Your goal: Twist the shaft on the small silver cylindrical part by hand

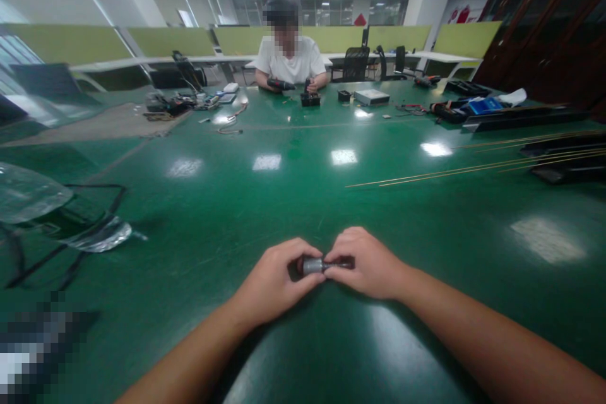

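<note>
Both my hands rest on the green table (293, 202) near its front edge. Between them lies a small metal cylinder (312, 265) with a dark end piece (341, 262) toward the right. My left hand (274, 281) pinches the silver end with fingers curled. My right hand (372, 262) is closed around the dark end. Most of the part is hidden by my fingers.
A person in a white shirt (288, 60) sits across the table handling a black tool. Thin brass rods (473, 169) lie at the right beside black trays (568, 167). Clear plastic bags and black cables (71, 221) lie at the left. Small parts and boxes (372, 96) sit at the far side.
</note>
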`<state>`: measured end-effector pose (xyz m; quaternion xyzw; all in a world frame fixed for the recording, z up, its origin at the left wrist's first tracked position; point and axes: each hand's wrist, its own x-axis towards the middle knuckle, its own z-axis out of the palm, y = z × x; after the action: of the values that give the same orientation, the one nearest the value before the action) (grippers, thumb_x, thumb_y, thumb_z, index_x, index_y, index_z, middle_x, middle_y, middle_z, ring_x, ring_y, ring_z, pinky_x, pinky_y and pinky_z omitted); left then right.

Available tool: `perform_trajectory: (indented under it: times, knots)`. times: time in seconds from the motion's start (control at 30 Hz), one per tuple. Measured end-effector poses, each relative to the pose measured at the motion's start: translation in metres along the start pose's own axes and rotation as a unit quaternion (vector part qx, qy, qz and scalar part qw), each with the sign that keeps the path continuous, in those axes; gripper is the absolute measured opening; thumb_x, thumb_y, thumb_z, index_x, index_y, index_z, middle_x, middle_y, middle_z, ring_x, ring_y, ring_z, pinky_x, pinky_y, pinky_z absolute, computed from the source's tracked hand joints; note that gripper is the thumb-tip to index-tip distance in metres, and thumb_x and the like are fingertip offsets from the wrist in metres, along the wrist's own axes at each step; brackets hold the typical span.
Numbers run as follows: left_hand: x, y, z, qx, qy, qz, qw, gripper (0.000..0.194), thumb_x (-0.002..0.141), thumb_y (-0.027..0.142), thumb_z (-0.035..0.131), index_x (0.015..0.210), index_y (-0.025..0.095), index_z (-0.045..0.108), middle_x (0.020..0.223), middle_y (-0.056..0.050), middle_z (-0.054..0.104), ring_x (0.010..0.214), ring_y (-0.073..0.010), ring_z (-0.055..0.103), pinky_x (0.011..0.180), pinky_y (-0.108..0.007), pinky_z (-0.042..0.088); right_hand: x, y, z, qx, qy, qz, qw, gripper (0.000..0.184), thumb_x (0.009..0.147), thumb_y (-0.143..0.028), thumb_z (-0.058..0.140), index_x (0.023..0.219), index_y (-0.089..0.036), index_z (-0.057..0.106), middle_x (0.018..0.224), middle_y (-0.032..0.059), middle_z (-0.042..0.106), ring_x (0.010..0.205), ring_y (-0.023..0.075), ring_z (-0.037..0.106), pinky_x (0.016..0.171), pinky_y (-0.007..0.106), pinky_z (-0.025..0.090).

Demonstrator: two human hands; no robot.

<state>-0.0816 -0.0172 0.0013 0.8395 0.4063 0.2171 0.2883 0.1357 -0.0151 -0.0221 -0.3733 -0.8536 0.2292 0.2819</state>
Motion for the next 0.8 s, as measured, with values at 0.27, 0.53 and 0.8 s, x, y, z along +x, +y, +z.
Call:
perform_trajectory:
  times: [0.27, 0.53, 0.8]
  knots:
    - [-0.0021, -0.0025, 0.0009, 0.012, 0.007, -0.023, 1.000, 0.022, 0.077, 0.025, 0.073, 0.099, 0.021, 0.067, 0.088, -0.001, 0.066, 0.078, -0.0164, 0.060, 0.071, -0.026, 0.045, -0.0034, -0.0049, -0.0025, 0.017, 0.026, 0.025, 0.999, 0.029, 0.070, -0.018, 0.076, 0.098, -0.021, 0.068, 0.084, -0.0005, 0.069, 0.081, 0.0170, 0.060, 0.082, 0.033, 0.041]
    - [-0.0010, -0.0010, 0.0020, 0.014, 0.015, -0.016, 1.000, 0.018, 0.076, 0.024, 0.073, 0.091, 0.019, 0.066, 0.086, -0.002, 0.065, 0.079, -0.0172, 0.060, 0.070, -0.027, 0.044, -0.0005, -0.0009, 0.0001, 0.023, 0.023, 0.007, 0.999, 0.009, 0.076, -0.019, 0.073, 0.085, -0.021, 0.070, 0.081, 0.0007, 0.071, 0.080, 0.0175, 0.061, 0.084, 0.035, 0.041]
    - [-0.0004, -0.0001, 0.0020, 0.010, 0.017, -0.014, 1.000, 0.018, 0.075, 0.021, 0.074, 0.090, 0.018, 0.064, 0.087, -0.002, 0.066, 0.080, -0.0173, 0.060, 0.071, -0.026, 0.044, -0.0009, -0.0006, 0.0003, 0.020, 0.020, -0.005, 1.000, 0.009, 0.076, -0.021, 0.074, 0.085, -0.021, 0.072, 0.082, 0.0011, 0.072, 0.082, 0.0181, 0.063, 0.083, 0.034, 0.041]
